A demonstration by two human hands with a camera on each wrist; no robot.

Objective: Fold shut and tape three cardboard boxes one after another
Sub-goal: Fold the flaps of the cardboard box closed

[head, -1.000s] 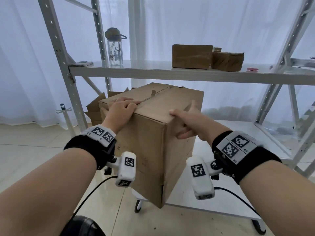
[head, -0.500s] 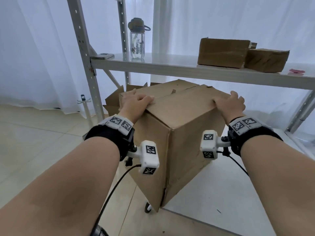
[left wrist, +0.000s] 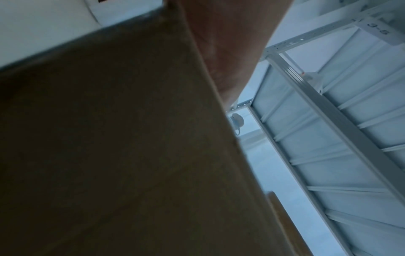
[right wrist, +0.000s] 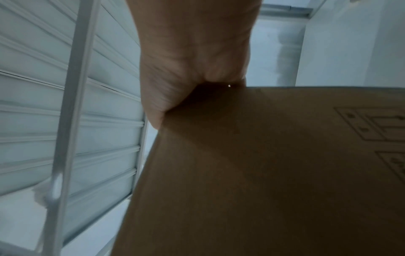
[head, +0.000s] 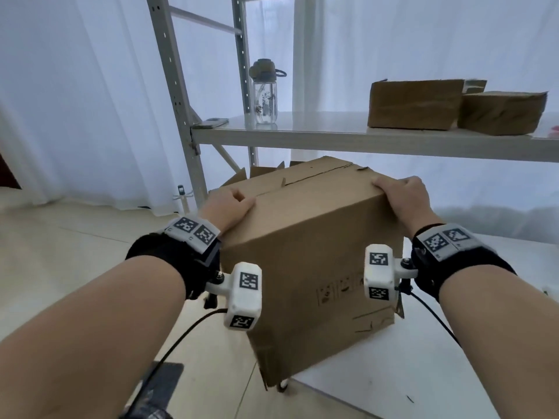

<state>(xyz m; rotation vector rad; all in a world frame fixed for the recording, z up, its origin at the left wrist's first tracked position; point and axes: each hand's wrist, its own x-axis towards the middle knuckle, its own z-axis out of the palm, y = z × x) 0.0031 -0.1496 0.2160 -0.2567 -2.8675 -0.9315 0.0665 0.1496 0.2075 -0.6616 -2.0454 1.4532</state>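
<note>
A large brown cardboard box [head: 305, 255] stands on the near left corner of a low white table [head: 423, 373], its top flaps folded shut with a seam running across the top. My left hand [head: 228, 204] grips the top left corner, fingers curled on the flap. My right hand [head: 402, 195] grips the top right corner, fingers curled over the far edge. In the left wrist view the box side [left wrist: 109, 155] fills the frame below the palm [left wrist: 228, 43]. The right wrist view shows the palm [right wrist: 192, 52] pressed against the box's printed face [right wrist: 263, 173].
A metal shelf [head: 332, 137] crosses just above the box. On it lie two smaller closed boxes [head: 414, 104] [head: 502, 111], a water bottle [head: 265, 92] and a phone [head: 211, 122]. An open box [head: 263, 172] sits behind, by the shelf upright [head: 178, 101].
My right hand left the box's side face and went to the top right corner. The box has turned, so a broad face is toward me. My left hand stayed on its corner.
</note>
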